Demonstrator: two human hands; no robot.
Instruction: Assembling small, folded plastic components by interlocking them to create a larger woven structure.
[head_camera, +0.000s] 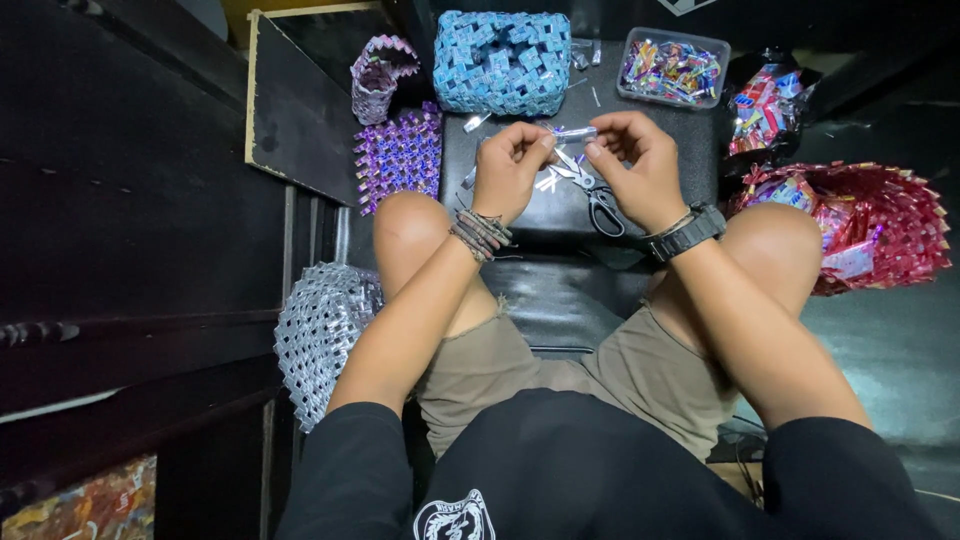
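Small shiny foil strip (570, 132), horizontal, pinched.

Glossy foil strip (570, 132), steel scissors (598, 200)

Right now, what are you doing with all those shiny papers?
A seated person pinches a small shiny strip between the left hand and right hand, above a dark board on the knees. Scissors lie on the board under the hands. A blue woven basket, a tub of wrappers and a purple woven mat sit nearby.

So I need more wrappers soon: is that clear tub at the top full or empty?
Nearly full: the clear tub holds a heap of colourful wrappers reaching close to its rim.
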